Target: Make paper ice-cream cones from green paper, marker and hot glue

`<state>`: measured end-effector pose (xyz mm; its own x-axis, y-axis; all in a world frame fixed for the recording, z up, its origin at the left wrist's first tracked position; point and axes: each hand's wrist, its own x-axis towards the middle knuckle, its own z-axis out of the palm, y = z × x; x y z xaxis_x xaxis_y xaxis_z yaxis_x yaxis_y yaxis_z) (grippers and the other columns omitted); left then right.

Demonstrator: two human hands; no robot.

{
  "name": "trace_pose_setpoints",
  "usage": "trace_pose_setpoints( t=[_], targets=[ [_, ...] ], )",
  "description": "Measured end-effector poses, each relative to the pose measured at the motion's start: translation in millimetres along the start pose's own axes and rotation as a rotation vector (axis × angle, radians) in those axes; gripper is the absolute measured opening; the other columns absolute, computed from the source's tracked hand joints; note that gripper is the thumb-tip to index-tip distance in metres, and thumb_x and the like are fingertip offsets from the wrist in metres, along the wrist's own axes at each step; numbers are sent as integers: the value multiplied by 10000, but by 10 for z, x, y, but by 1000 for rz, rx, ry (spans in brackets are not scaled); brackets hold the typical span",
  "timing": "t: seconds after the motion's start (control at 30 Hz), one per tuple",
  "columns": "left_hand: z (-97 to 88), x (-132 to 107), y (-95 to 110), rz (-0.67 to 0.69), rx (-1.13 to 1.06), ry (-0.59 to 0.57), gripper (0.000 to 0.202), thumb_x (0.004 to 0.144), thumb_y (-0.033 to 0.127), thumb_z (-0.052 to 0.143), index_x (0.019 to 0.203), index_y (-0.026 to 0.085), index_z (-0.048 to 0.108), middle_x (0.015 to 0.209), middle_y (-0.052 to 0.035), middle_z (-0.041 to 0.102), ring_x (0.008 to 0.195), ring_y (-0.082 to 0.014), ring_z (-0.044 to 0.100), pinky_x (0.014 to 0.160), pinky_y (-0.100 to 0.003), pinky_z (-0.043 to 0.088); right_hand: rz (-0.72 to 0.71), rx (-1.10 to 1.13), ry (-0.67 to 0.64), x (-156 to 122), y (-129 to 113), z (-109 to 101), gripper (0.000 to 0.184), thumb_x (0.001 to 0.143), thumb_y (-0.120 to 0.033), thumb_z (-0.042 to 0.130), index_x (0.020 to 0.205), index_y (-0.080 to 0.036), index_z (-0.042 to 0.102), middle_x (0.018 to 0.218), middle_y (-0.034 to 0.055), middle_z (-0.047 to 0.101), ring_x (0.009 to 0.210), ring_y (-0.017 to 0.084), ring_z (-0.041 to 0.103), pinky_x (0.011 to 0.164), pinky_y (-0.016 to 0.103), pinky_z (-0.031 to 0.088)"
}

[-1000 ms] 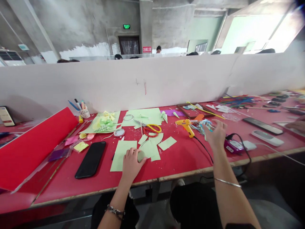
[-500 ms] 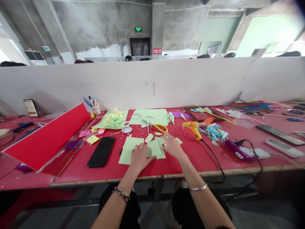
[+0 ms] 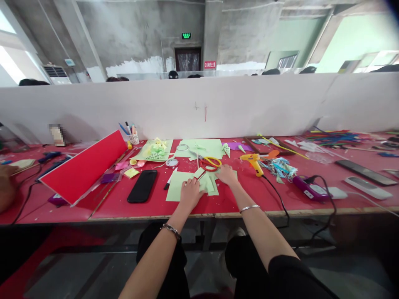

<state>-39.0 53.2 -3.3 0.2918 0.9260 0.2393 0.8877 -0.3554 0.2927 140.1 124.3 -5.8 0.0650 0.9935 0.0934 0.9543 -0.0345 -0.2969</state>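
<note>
My left hand (image 3: 190,192) is over a sheet of pale green paper (image 3: 175,190), its thumb and fingers closed at the edge of a smaller green paper piece (image 3: 206,182). My right hand (image 3: 227,175) reaches onto the cut green pieces beside it, fingers stretched forward and low on the table. Just ahead of my hands lie scissors (image 3: 212,163) with yellow and orange handles. A marker (image 3: 170,179) rests left of the sheet. Beyond the scissors is a larger green sheet (image 3: 215,146), with a small rolled green cone (image 3: 226,150) near its right end.
A black phone (image 3: 142,186) and a tilted red board (image 3: 89,168) are on the left. Right of my hands sit a yellow glue gun (image 3: 253,163) with a cord, a tangle of blue-white strips (image 3: 282,168) and a purple device (image 3: 310,189). A white partition (image 3: 156,108) stands behind.
My right hand has moved slightly forward, closer to the scissors' handles. The left hand stays at the small green piece. The view has turned left, and another person's hand shows at the left edge.
</note>
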Motion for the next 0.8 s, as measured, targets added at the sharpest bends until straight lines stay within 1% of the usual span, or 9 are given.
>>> trace_pose_setpoints(
  t=[0.07,0.17,0.3,0.37,0.47,0.57,0.67,0.73,0.8],
  targets=[
    [-6,15,4,-14,-82,25,147,768,258,530,858,154,582,990,-113,580,1032,-235,477,924,-389,286,19,22,-6,52,-35,-2,319,834,-309,483,1111,-150,489,1114,75,522,949,181,538,788,393,460],
    [-74,42,-21,-67,-253,76,120,758,228,540,853,176,590,916,-85,615,944,-211,536,868,-345,344,60,79,-9,102,-78,-6,319,835,-308,482,1113,-150,488,1106,74,525,937,178,543,779,387,464],
    [-275,41,-143,-184,-571,182,303,777,303,502,1064,207,519,840,-49,622,692,-155,589,666,-276,430,132,180,9,101,-119,-13,316,837,-307,479,1112,-150,488,1101,73,528,930,175,546,775,383,467],
    [-368,14,-230,-246,-757,216,373,767,374,499,1092,190,505,754,-29,614,541,-112,562,570,-243,436,170,236,23,74,-131,-22,313,838,-306,479,1108,-151,490,1095,72,531,923,172,548,769,378,470],
    [-431,-61,-337,-373,-1011,281,485,697,524,515,980,132,558,589,-2,563,442,-84,512,494,-220,428,210,319,56,14,-143,-64,313,838,-313,477,1106,-151,489,1086,69,533,911,166,550,763,372,471],
    [-402,-151,-377,-503,-1204,367,546,604,624,532,775,106,565,483,18,501,415,-79,481,463,-218,417,205,401,111,-46,-151,-185,286,843,-226,446,1119,-154,470,1033,87,553,914,198,544,776,391,438],
    [-331,-204,-379,-587,-1334,451,522,557,647,551,619,132,491,452,32,470,405,-66,451,453,-210,403,159,498,178,-99,-160,-404,310,809,-122,388,1107,-163,465,991,111,561,946,255,521,800,418,374],
    [-279,-209,-384,-621,-1385,513,514,559,653,543,583,149,446,437,48,446,400,-57,436,447,-199,389,111,588,229,-150,-191,-557,329,798,-132,377,1116,-177,447,1020,108,545,968,258,503,813,406,353],
    [-230,-197,-389,-644,-1410,561,512,569,658,527,558,159,414,418,60,421,385,-54,419,431,-192,370,48,708,263,-231,-271,-647,353,795,-181,387,1148,-190,408,1025,93,540,944,231,509,793,368,373]
  ],
)
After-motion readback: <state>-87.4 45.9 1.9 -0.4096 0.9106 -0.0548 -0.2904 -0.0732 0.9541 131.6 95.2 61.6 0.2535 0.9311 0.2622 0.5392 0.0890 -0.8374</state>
